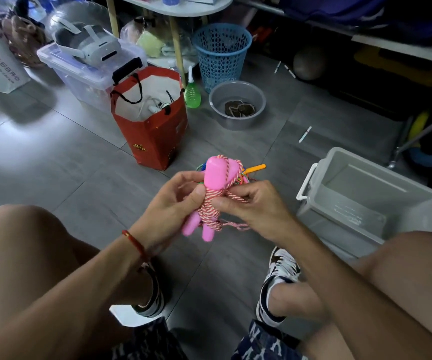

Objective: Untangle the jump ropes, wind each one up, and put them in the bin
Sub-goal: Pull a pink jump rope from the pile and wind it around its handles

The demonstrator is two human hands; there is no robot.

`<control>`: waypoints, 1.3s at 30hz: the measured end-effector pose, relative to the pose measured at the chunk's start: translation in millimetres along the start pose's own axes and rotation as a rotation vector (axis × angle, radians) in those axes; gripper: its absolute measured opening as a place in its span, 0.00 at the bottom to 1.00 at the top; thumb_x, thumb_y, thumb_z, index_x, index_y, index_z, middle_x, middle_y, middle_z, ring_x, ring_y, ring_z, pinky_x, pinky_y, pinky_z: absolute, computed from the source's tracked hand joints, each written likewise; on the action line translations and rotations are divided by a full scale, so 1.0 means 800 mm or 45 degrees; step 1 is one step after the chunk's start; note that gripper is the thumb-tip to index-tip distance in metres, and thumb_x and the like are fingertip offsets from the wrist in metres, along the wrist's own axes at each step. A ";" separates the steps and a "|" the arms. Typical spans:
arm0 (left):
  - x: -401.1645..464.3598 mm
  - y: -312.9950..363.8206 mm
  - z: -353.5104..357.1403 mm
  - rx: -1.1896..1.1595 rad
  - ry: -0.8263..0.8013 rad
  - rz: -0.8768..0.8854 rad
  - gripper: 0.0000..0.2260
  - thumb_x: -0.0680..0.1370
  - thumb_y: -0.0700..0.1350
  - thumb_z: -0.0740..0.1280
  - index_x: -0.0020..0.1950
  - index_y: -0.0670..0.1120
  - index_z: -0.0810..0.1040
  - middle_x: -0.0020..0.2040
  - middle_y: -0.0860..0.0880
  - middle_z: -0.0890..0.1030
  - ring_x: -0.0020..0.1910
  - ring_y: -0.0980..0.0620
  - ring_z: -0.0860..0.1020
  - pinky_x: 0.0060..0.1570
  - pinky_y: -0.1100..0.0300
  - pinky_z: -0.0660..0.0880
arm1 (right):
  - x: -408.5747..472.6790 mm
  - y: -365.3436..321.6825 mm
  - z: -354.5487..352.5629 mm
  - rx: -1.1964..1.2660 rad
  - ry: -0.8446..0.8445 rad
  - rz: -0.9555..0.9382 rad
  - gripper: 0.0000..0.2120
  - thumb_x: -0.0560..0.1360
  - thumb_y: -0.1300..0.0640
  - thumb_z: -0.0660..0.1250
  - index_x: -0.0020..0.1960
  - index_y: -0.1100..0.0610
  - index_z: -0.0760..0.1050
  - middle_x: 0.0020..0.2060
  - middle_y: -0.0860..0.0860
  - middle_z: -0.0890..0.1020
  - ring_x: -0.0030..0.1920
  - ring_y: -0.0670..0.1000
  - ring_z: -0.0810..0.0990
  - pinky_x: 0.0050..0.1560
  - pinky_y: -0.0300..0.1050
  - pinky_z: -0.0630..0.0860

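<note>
A jump rope with two pink handles (pixel 216 175) and a red-and-white twisted cord (pixel 211 206) wound round them is held above the floor between my knees. My left hand (pixel 176 201) grips the wound bundle from the left, thumb on the cord. My right hand (pixel 254 203) pinches a strand of the cord at the right side. Behind the bundle, on the floor, lies another tangle of ropes with an orange handle (pixel 257 168) and blue and green bits, mostly hidden. The grey plastic bin (pixel 365 203) stands open at my right with nothing visible inside.
A red paper bag (pixel 152 126) stands ahead, with a grey basin (pixel 237 103), a blue mesh basket (pixel 221 53) and a green bottle (pixel 192 93) behind it. A clear lidded box (pixel 85 71) carries a white headset. My knees and shoes frame the floor space.
</note>
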State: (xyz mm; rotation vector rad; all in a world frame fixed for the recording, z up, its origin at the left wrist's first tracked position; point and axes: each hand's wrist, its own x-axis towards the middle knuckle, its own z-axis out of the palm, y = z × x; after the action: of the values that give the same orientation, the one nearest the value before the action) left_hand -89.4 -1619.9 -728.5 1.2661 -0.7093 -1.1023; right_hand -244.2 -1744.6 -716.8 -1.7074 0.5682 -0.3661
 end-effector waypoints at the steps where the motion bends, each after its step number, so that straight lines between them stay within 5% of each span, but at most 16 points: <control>1: 0.000 0.004 -0.004 -0.143 -0.131 -0.104 0.23 0.79 0.49 0.68 0.69 0.38 0.71 0.51 0.40 0.83 0.48 0.46 0.80 0.51 0.53 0.78 | 0.001 0.000 -0.003 -0.007 -0.068 -0.008 0.14 0.75 0.50 0.75 0.47 0.62 0.86 0.42 0.67 0.84 0.42 0.49 0.76 0.40 0.56 0.77; 4: -0.003 0.016 -0.007 -0.200 -0.446 -0.288 0.25 0.78 0.47 0.64 0.71 0.34 0.69 0.51 0.36 0.81 0.50 0.40 0.78 0.56 0.51 0.77 | 0.001 0.006 -0.008 -0.057 -0.177 0.034 0.16 0.75 0.49 0.73 0.49 0.63 0.85 0.43 0.67 0.83 0.42 0.52 0.77 0.37 0.58 0.77; 7: -0.003 0.016 -0.006 -0.206 -0.450 -0.283 0.24 0.79 0.45 0.65 0.71 0.34 0.69 0.52 0.38 0.81 0.48 0.44 0.79 0.57 0.50 0.77 | 0.000 0.010 -0.004 -0.116 -0.168 0.007 0.18 0.74 0.43 0.71 0.48 0.58 0.85 0.43 0.64 0.84 0.43 0.49 0.76 0.47 0.62 0.77; 10: 0.000 0.010 0.004 0.042 -0.252 -0.140 0.16 0.84 0.42 0.60 0.70 0.35 0.71 0.35 0.38 0.82 0.31 0.47 0.76 0.48 0.52 0.77 | 0.010 0.012 -0.002 -0.154 -0.047 0.022 0.17 0.73 0.39 0.71 0.49 0.51 0.86 0.44 0.59 0.86 0.44 0.47 0.77 0.52 0.64 0.77; 13: 0.006 0.002 0.008 0.189 -0.026 -0.051 0.14 0.84 0.45 0.61 0.66 0.38 0.75 0.30 0.30 0.77 0.21 0.48 0.66 0.28 0.62 0.68 | 0.014 0.016 0.004 -0.308 0.129 0.026 0.15 0.72 0.37 0.71 0.43 0.49 0.84 0.32 0.47 0.84 0.35 0.41 0.74 0.39 0.53 0.76; 16: 0.015 -0.006 0.004 0.260 0.143 -0.046 0.13 0.81 0.48 0.65 0.58 0.40 0.80 0.34 0.27 0.77 0.27 0.43 0.71 0.29 0.57 0.68 | 0.011 0.009 0.023 -0.581 0.274 0.054 0.16 0.76 0.42 0.70 0.39 0.54 0.82 0.25 0.48 0.74 0.29 0.47 0.70 0.32 0.46 0.65; 19: 0.020 -0.010 0.010 0.220 0.323 -0.009 0.10 0.81 0.41 0.67 0.57 0.35 0.80 0.36 0.38 0.82 0.32 0.50 0.79 0.35 0.60 0.75 | 0.011 0.010 0.039 -0.762 0.327 0.057 0.16 0.76 0.44 0.70 0.40 0.56 0.81 0.30 0.51 0.79 0.38 0.57 0.78 0.36 0.48 0.71; 23: 0.022 -0.012 0.016 0.128 0.390 -0.023 0.12 0.80 0.36 0.67 0.62 0.32 0.77 0.45 0.41 0.83 0.36 0.56 0.82 0.37 0.64 0.78 | 0.012 0.010 0.039 -0.512 0.381 0.054 0.12 0.73 0.46 0.74 0.38 0.54 0.83 0.26 0.51 0.79 0.31 0.54 0.79 0.33 0.52 0.78; 26: 0.014 -0.003 0.014 -0.001 0.261 -0.126 0.14 0.79 0.41 0.70 0.60 0.32 0.77 0.36 0.41 0.83 0.28 0.50 0.79 0.39 0.55 0.76 | 0.016 0.011 0.026 -0.308 0.312 0.062 0.08 0.69 0.45 0.77 0.41 0.48 0.86 0.31 0.51 0.84 0.29 0.44 0.75 0.35 0.48 0.74; 30: 0.008 0.019 -0.005 -0.200 0.093 -0.296 0.19 0.77 0.45 0.68 0.64 0.34 0.76 0.52 0.37 0.83 0.48 0.39 0.81 0.52 0.40 0.77 | 0.017 0.019 0.010 0.053 0.195 0.031 0.04 0.71 0.55 0.77 0.40 0.45 0.87 0.38 0.52 0.88 0.39 0.44 0.77 0.43 0.51 0.77; 34: 0.003 0.025 -0.018 -0.312 -0.153 -0.350 0.21 0.79 0.46 0.65 0.69 0.36 0.71 0.62 0.35 0.77 0.58 0.36 0.78 0.59 0.32 0.73 | 0.011 0.023 -0.008 0.089 0.055 -0.050 0.09 0.73 0.51 0.74 0.49 0.54 0.86 0.44 0.64 0.86 0.44 0.48 0.76 0.46 0.56 0.76; 36: 0.000 0.019 -0.013 -0.406 -0.252 -0.373 0.24 0.78 0.45 0.65 0.72 0.37 0.68 0.64 0.37 0.75 0.59 0.39 0.74 0.60 0.31 0.72 | 0.007 0.024 -0.008 0.076 -0.015 -0.054 0.05 0.75 0.55 0.73 0.48 0.55 0.87 0.43 0.56 0.86 0.45 0.46 0.75 0.47 0.48 0.75; 39: -0.002 0.021 -0.008 -0.437 -0.395 -0.394 0.30 0.76 0.47 0.71 0.73 0.34 0.68 0.63 0.38 0.75 0.58 0.42 0.74 0.60 0.42 0.76 | 0.004 0.025 -0.008 0.048 -0.081 -0.077 0.07 0.78 0.58 0.71 0.49 0.59 0.86 0.42 0.48 0.81 0.45 0.45 0.73 0.47 0.45 0.72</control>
State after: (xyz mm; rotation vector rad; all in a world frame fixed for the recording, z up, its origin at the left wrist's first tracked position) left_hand -80.0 -1617.3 -713.5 0.9368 -0.5295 -1.6236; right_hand -248.3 -1754.3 -735.0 -1.6964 0.4614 -0.3621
